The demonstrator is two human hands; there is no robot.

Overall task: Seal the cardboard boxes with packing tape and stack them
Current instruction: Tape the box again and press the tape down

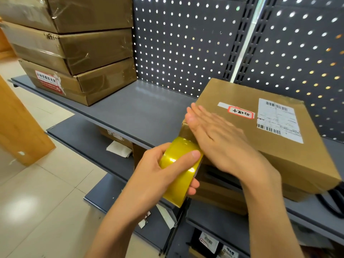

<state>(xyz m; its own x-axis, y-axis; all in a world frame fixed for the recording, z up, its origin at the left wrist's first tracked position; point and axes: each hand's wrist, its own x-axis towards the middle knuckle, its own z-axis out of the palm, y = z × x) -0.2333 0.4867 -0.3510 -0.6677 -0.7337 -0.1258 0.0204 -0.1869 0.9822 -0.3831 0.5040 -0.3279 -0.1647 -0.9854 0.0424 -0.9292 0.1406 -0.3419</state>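
A flat cardboard box (270,146) with a white shipping label and a red-edged sticker lies on the grey shelf (134,110), on top of another box. My right hand (219,138) lies flat with straight fingers over the box's near left corner. My left hand (160,170) grips a yellow roll of packing tape (178,172) just left of that corner, touching the box's side. Three taped cardboard boxes (78,49) stand stacked at the shelf's far left.
A dark pegboard wall (186,45) backs the shelf. Lower grey shelves (89,138) below carry paper scraps and small packets. A black cable (335,205) hangs at the right. A wooden panel (16,127) leans at the left on the tiled floor.
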